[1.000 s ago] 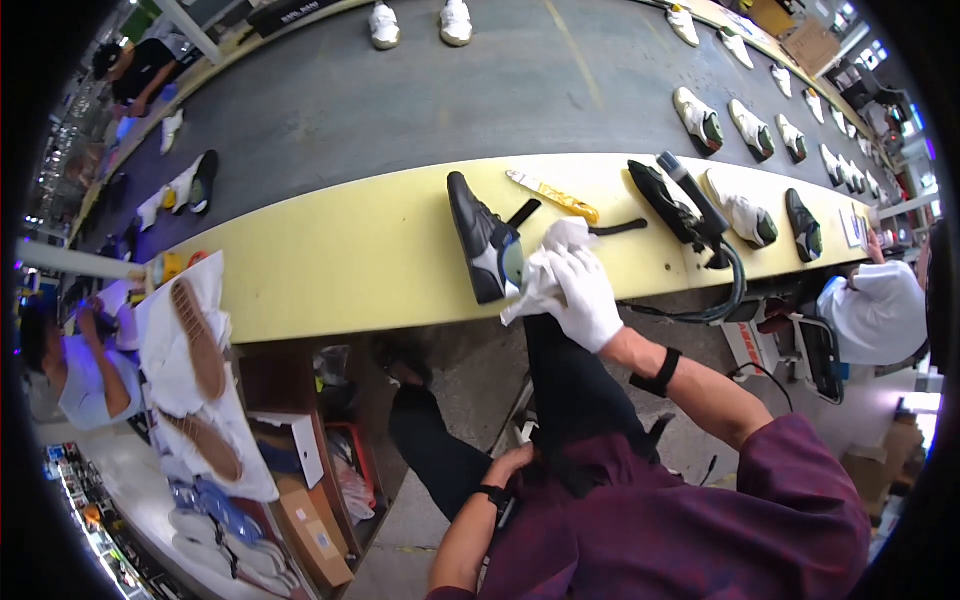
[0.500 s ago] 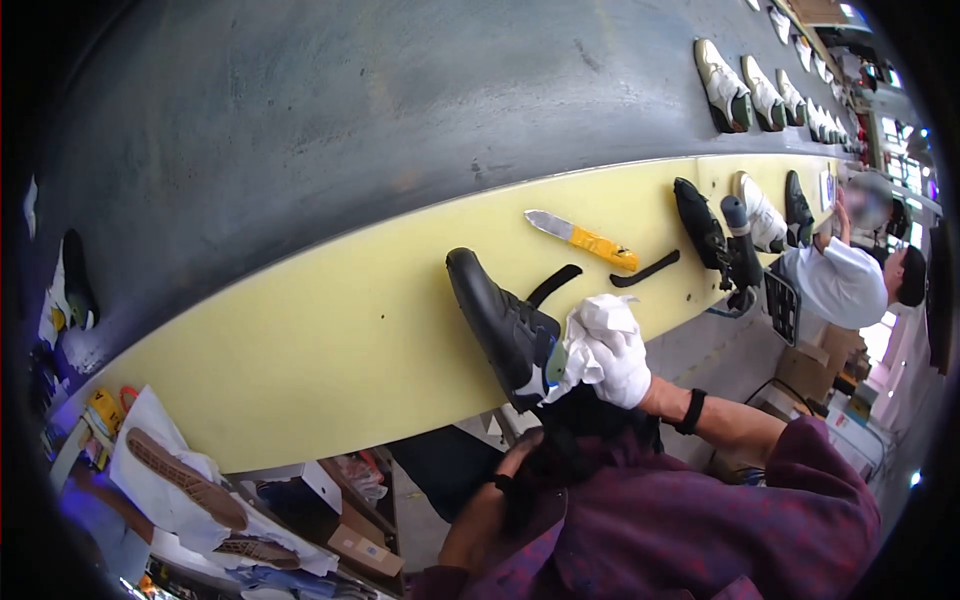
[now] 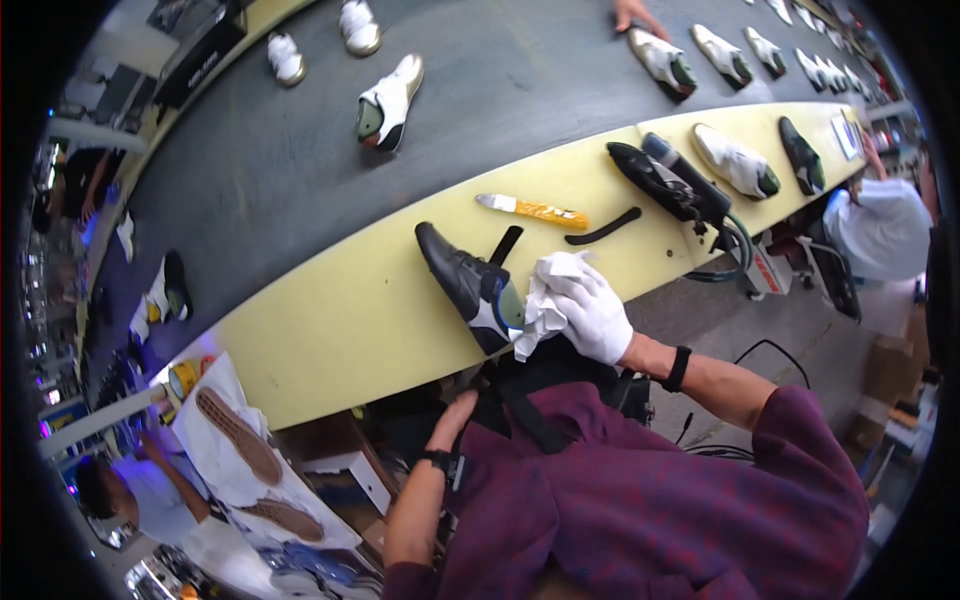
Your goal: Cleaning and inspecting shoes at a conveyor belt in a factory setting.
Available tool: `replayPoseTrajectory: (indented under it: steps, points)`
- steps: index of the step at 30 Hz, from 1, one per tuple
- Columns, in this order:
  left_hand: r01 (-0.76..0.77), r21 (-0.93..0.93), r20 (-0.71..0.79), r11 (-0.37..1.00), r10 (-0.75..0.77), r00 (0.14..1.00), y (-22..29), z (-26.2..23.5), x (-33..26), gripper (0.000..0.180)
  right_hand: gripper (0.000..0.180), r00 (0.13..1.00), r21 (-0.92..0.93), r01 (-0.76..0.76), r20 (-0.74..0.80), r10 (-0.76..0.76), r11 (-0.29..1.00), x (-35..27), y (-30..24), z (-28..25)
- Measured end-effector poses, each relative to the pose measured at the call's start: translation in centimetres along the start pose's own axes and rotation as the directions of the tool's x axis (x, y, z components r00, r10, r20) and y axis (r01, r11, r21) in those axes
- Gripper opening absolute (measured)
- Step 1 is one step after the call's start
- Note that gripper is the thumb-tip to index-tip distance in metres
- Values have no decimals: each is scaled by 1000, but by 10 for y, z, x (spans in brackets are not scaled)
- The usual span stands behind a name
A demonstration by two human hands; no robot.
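Note:
My right hand (image 3: 592,312), in a white glove, grips a crumpled white cloth or tissue (image 3: 545,310) beside the heel of a black shoe (image 3: 462,283). This shoe, with its white and green heel part, lies on the yellow bench with its toe pointing away to the left. My bare left hand (image 3: 458,416) is below the bench's near edge, against dark cloth; its fingers are largely hidden. Past the shoe lie a flat tool with a yellow handle (image 3: 545,213), a short black strip (image 3: 507,245) and a longer curved black strip (image 3: 604,228).
Along the yellow bench (image 3: 320,340) runs a dark conveyor belt (image 3: 480,110) carrying white shoes (image 3: 392,98). A black device with a hose (image 3: 680,190) sits to the right. Brown soles (image 3: 240,435) lie on white sheeting at left. Another person's hand (image 3: 640,15) touches a shoe.
The view has swung, bringing more of the belt and its white shoes into sight. My right hand still holds the white cloth at the shoe's heel. Another hand has appeared over the belt.

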State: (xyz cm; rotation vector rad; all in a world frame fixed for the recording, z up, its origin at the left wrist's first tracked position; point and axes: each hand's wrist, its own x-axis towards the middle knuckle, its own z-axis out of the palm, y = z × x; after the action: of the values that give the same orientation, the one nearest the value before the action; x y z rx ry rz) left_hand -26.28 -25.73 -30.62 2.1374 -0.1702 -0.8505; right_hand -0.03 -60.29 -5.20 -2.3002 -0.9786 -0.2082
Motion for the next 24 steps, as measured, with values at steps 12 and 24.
replayPoseTrajectory:
  steps: [12, 24]
  points:
    - [-197, -758, -257, 622, -8, 966, 364, -138, -10, 50, 27, 971, 188, -18, -233, 63, 982, -6, -70, -50]
    - [-286, -445, -536, 849, 3, 844, 354, -133, -25, 18, 33, 921, 546, -360, 80, 380, 757, -32, -113, -100]
